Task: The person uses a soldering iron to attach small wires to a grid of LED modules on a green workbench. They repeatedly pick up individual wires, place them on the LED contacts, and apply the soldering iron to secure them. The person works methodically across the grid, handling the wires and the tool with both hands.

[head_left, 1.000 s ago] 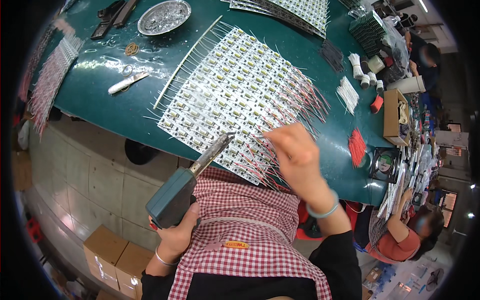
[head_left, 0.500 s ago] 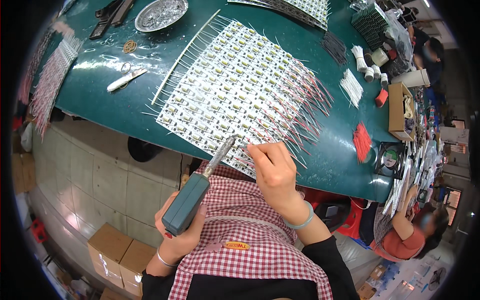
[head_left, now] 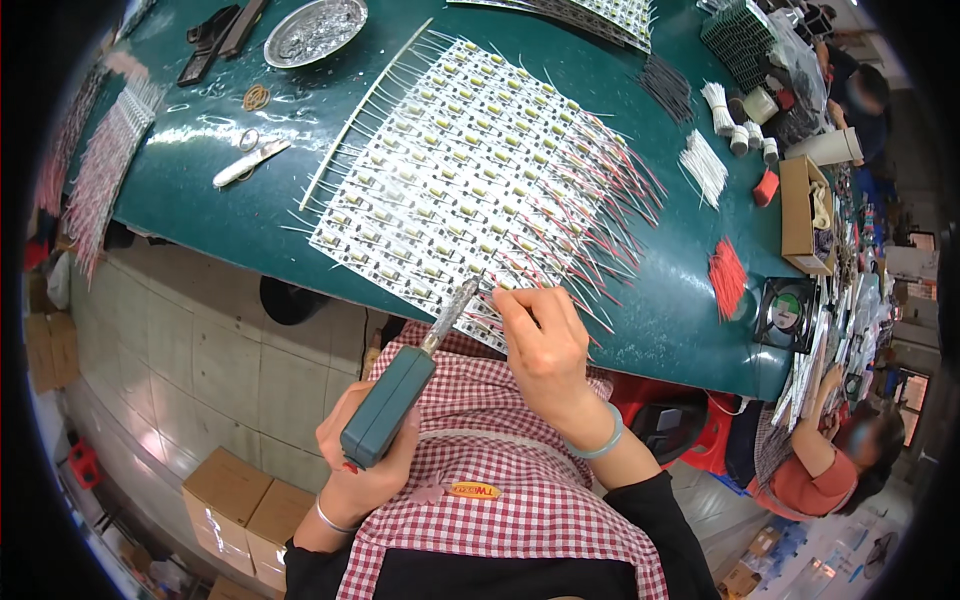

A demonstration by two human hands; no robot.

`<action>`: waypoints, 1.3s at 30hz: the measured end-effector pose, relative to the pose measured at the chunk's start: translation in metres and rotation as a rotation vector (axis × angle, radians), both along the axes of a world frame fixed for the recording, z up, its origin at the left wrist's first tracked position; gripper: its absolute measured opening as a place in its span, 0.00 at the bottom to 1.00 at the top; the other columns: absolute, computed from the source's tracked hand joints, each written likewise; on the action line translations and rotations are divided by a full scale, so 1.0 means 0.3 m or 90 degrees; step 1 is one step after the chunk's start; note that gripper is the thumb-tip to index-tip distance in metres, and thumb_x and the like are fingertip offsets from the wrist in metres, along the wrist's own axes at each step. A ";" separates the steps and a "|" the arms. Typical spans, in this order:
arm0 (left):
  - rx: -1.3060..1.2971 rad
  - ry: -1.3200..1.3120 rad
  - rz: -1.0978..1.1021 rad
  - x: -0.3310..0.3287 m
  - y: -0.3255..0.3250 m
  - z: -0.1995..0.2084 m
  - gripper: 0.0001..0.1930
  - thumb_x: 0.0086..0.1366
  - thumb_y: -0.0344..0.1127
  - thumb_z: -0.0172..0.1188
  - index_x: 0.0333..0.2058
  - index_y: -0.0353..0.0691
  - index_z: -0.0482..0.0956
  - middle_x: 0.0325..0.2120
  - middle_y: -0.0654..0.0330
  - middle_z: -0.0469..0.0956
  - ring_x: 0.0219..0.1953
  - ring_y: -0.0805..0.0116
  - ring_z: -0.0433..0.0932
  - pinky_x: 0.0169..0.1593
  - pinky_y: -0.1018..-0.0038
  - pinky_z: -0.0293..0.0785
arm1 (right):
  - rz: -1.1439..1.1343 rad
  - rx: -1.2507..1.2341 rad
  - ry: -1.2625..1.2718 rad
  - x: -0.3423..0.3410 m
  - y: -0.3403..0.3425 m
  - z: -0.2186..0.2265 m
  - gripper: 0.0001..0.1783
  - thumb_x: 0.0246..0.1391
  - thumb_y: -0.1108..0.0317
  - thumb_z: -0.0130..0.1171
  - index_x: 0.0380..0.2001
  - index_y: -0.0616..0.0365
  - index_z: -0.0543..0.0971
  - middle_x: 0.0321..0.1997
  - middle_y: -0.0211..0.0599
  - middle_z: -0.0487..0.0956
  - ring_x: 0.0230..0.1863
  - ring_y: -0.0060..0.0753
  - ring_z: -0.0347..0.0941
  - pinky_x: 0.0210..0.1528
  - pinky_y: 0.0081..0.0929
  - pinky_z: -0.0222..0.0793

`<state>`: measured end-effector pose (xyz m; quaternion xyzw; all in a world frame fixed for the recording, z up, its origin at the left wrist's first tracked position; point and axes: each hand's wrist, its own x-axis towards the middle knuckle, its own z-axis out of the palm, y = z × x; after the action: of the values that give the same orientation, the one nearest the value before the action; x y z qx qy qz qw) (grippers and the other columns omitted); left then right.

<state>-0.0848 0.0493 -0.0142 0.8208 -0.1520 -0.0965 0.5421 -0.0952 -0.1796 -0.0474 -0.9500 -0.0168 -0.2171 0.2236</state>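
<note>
Teal soldering iron (head_left: pixel 392 405) gripped; fingers (head_left: pixel 515 305) pinching wire.

Head view, steeply down, close

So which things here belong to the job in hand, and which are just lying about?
In use:
soldering iron in left hand
LED board panel with red wires
right hand at the panel's near edge

Lying about:
scissors
metal dish
white wire bundles
red wire bundle
cardboard box
</note>
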 end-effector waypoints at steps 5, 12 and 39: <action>-0.001 -0.009 0.005 0.003 -0.009 0.001 0.10 0.52 0.19 0.66 0.35 0.27 0.80 0.32 0.51 0.80 0.31 0.61 0.82 0.35 0.72 0.77 | -0.008 0.004 -0.013 0.007 0.007 0.008 0.19 0.41 0.83 0.65 0.41 0.65 0.82 0.34 0.39 0.78 0.34 0.39 0.73 0.33 0.32 0.72; 0.021 -0.055 -0.014 0.003 -0.011 -0.007 0.09 0.50 0.19 0.66 0.32 0.28 0.78 0.29 0.52 0.78 0.28 0.60 0.80 0.33 0.72 0.75 | -0.014 0.011 -0.018 0.009 0.007 0.012 0.19 0.40 0.84 0.67 0.40 0.65 0.82 0.33 0.39 0.78 0.33 0.39 0.74 0.33 0.32 0.72; 0.047 -0.107 -0.032 -0.009 0.001 -0.005 0.10 0.52 0.18 0.65 0.36 0.26 0.81 0.33 0.49 0.81 0.31 0.59 0.82 0.35 0.72 0.77 | -0.007 0.010 -0.011 0.001 0.009 -0.006 0.19 0.42 0.81 0.60 0.42 0.66 0.79 0.37 0.41 0.76 0.37 0.42 0.72 0.36 0.34 0.73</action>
<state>-0.0876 0.0495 -0.0157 0.8415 -0.2134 -0.0463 0.4941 -0.0950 -0.1770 -0.0491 -0.9464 -0.0121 -0.2267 0.2296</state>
